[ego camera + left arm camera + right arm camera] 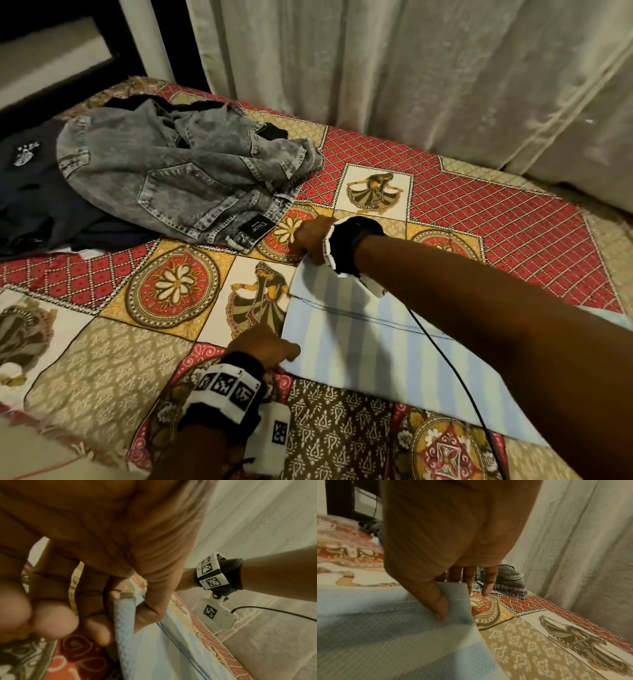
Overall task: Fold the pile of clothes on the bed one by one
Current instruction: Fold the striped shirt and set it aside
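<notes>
A striped blue garment [376,346] on the bed [102,349] is pinched at its corners by the left hand [263,347] and right hand [310,240].

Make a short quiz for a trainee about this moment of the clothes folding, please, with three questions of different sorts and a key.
1. True or false: the left hand and the right hand each pinch a corner of the striped cloth.
2. Which garment lies on top of the pile? A) grey jeans B) a red towel C) a white shirt
3. Fill in: behind the bed hangs a pale ____.

Key: 1 true; 2 A; 3 curtain.
</notes>
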